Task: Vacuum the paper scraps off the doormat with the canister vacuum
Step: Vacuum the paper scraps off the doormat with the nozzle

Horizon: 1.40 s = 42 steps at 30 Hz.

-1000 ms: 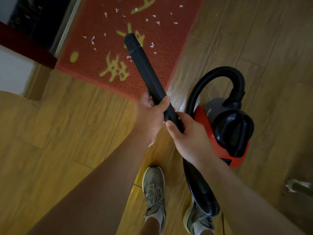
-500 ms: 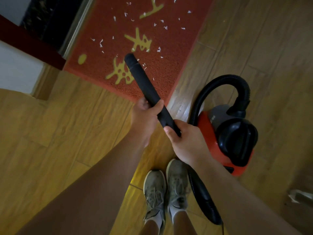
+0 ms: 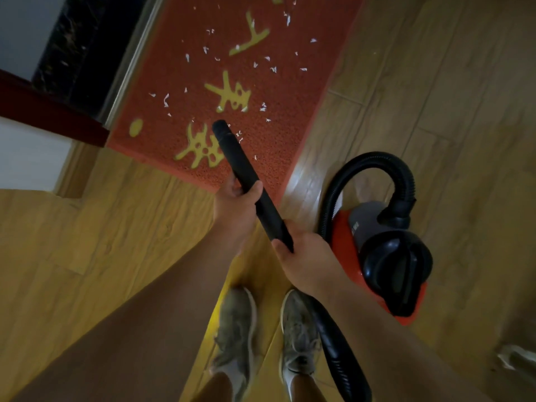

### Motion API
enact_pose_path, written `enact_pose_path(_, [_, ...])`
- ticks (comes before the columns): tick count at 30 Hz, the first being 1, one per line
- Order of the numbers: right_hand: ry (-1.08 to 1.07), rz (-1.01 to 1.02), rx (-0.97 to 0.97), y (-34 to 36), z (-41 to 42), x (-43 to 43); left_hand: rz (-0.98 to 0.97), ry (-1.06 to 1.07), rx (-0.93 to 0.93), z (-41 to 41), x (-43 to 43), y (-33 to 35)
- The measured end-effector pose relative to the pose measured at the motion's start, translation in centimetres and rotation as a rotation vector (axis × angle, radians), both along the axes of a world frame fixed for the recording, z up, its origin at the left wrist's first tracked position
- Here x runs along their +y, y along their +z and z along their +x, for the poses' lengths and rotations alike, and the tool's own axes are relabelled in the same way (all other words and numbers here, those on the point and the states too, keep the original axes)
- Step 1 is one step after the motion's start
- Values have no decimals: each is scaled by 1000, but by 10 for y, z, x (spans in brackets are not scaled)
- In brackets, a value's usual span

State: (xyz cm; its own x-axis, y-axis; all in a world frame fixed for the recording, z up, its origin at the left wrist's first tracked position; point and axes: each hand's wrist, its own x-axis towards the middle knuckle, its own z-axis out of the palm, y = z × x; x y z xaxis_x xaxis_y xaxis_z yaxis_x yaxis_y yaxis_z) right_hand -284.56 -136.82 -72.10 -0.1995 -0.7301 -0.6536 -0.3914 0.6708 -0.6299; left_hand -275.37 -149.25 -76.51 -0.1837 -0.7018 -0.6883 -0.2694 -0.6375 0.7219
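Two hands on one black wand [image 3: 246, 181] here. Far left there's a dark door frame [image 3: 72, 47], then the red doormat [image 3: 304, 117] with yellow characters, lying on the wood floor [image 3: 101, 227]. White paper scraps [image 3: 262, 107] are scattered over the mat's middle and far end. The wand tip sits over the near part of the mat, with a few scraps just beside it. Left hand [image 3: 235, 210] is wrapped around the wand mid-length, right hand [image 3: 310, 259] is closed on its lower end where the hose [image 3: 374, 161] leaves. Two grey sneakers [image 3: 237, 329] are below. The hose loops up into the red and black canister vacuum [image 3: 385, 256], parked on the floor to the right, just off the mat's corner.
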Motion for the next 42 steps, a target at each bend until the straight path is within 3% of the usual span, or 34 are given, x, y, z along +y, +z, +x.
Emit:
enact_pose_path(14, [-122,127,-31,-25,43,-72,50,-77,-111,37,-70,-51])
enact_pose_path(23, [-118,168,7,-28,52,-120,143,-125,-57,43,-117,-58])
enact_pose_path(32, [-94,261,-3,-58,29,-123,285,-291,-119,25,-117,-85])
enact_pose_path(42, [-100,318,-59,-78,5,-115,356,-302,-208,3,-104,-101])
